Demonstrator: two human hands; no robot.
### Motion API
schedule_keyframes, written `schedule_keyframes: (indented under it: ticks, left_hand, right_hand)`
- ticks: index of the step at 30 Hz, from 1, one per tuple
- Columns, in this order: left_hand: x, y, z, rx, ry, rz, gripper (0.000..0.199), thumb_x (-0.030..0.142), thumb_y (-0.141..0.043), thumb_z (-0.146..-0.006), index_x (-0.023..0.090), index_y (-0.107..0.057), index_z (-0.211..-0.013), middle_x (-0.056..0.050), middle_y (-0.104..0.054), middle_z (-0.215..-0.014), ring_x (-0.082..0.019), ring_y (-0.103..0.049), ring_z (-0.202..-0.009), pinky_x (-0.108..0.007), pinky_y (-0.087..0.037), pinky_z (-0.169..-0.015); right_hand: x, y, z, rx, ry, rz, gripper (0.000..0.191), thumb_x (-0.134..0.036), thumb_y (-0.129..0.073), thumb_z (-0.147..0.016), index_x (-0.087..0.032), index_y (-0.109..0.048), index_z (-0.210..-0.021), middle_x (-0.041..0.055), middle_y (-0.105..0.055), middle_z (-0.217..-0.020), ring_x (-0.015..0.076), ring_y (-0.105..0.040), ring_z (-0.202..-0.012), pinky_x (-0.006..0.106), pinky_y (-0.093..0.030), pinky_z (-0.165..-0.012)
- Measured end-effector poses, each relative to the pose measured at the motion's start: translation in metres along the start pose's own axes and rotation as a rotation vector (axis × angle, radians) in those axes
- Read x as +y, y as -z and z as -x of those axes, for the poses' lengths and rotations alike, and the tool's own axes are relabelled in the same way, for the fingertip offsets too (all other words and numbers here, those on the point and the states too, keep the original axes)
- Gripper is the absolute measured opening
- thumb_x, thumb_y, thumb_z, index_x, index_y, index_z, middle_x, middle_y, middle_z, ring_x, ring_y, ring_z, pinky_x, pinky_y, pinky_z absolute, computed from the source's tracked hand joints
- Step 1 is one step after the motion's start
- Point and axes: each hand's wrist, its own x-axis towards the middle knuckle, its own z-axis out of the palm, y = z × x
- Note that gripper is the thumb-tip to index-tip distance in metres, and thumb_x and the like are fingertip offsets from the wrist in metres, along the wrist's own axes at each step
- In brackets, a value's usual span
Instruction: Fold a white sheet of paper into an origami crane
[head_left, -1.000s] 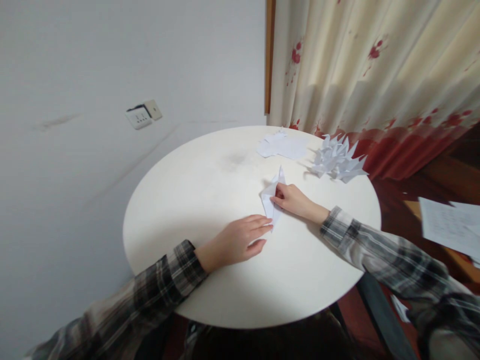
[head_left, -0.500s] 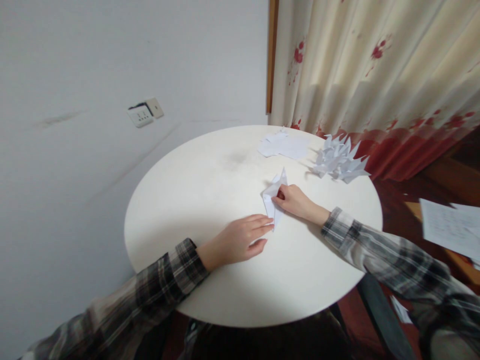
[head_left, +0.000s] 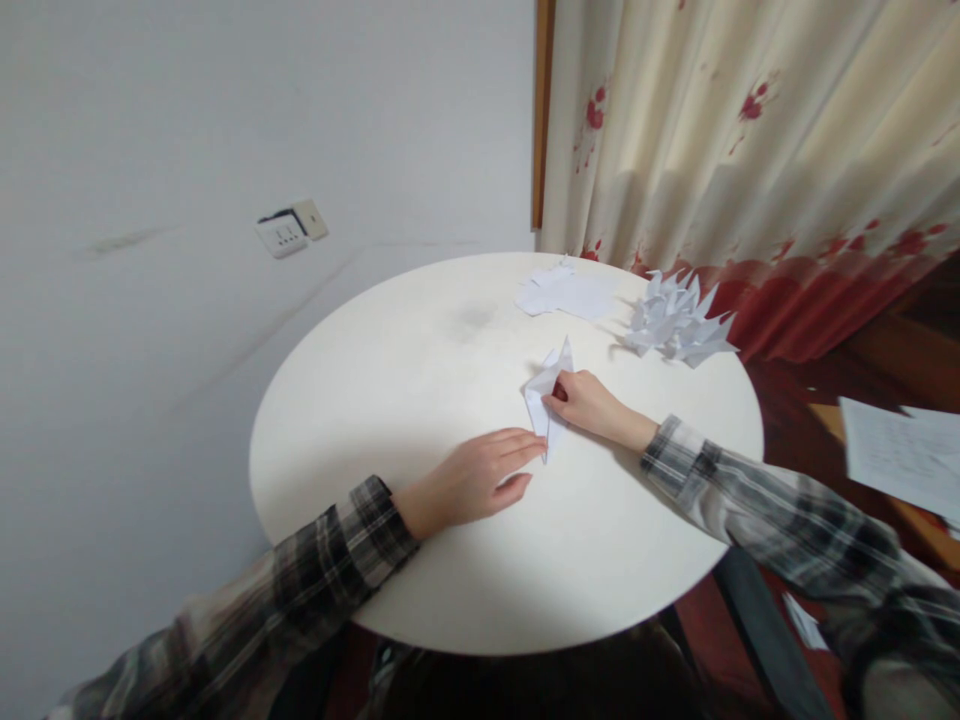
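A partly folded piece of white paper (head_left: 541, 390) lies on the round white table (head_left: 360, 400), one point facing away from me and a narrow tip toward me. My right hand (head_left: 589, 402) has its fingers closed on the paper's right side, with the fingertips partly hidden. My left hand (head_left: 484, 475) is stretched out flat, its fingertips touching the lower tip of the paper and its thumb held apart below.
Several folded paper cranes (head_left: 675, 318) are bunched at the table's far right. White paper sheets (head_left: 570, 292) lie at the far edge. Behind are a curtain (head_left: 712, 150) and a wall with a socket (head_left: 283, 235). Written papers (head_left: 892, 455) rest at right.
Almost nothing differs. The fingertips of my left hand have shifted very slightly on the paper's lower tip, and my right hand keeps its hold.
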Motion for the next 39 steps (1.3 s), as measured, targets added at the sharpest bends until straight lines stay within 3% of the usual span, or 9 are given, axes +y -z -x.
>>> schedule_keyframes:
  ticks: [6,13,19,28,39]
  left_hand:
    - [-0.014,-0.002,-0.007,0.005,0.089,-0.114,0.040,0.026,-0.043,-0.089,0.013,-0.045,-0.126,-0.012,-0.045,-0.135,-0.022,-0.041,-0.124,-0.040,-0.035,-0.104]
    - [-0.024,0.000,-0.009,-0.021,0.108,-0.115,0.034,0.028,-0.044,-0.088,0.021,-0.053,-0.120,-0.005,-0.050,-0.130,-0.021,-0.043,-0.120,-0.042,-0.035,-0.101]
    - [-0.021,0.003,-0.011,-0.006,0.117,-0.108,0.042,0.034,-0.047,-0.087,0.017,-0.048,-0.125,-0.009,-0.053,-0.126,-0.022,-0.045,-0.116,-0.041,-0.036,-0.097]
    - [-0.030,0.006,-0.014,-0.045,0.109,-0.079,0.035,0.021,-0.041,-0.087,0.024,-0.055,-0.119,-0.001,-0.052,-0.129,-0.023,-0.039,-0.122,-0.046,-0.032,-0.099]
    - [-0.034,0.006,-0.014,-0.093,0.130,-0.101,0.033,0.022,-0.043,-0.087,0.028,-0.057,-0.117,0.000,-0.051,-0.130,-0.025,-0.040,-0.123,-0.052,-0.028,-0.099]
  right_hand:
    - [-0.002,0.002,0.004,-0.015,-0.010,-0.004,0.014,-0.025,-0.051,-0.081,-0.013,-0.057,-0.075,0.0087,-0.065,-0.068,0.0161,-0.058,-0.060,0.024,-0.035,-0.054]
    - [-0.005,0.006,0.007,-0.015,-0.040,-0.062,0.015,-0.024,-0.051,-0.081,-0.013,-0.060,-0.076,0.0074,-0.065,-0.069,0.0146,-0.058,-0.061,0.023,-0.036,-0.055]
    - [-0.007,0.007,0.008,0.002,-0.035,-0.065,0.016,-0.022,-0.049,-0.082,-0.012,-0.061,-0.078,0.0083,-0.066,-0.072,0.0144,-0.058,-0.063,0.023,-0.036,-0.057]
    - [-0.007,0.007,0.012,0.011,-0.077,-0.141,0.014,-0.020,-0.051,-0.081,-0.011,-0.062,-0.078,0.0073,-0.066,-0.071,0.0133,-0.058,-0.063,0.021,-0.036,-0.057]
    - [-0.009,0.010,0.018,0.052,-0.064,-0.276,0.009,-0.018,-0.052,-0.078,-0.012,-0.059,-0.079,0.0015,-0.063,-0.064,0.0098,-0.053,-0.056,0.020,-0.036,-0.055]
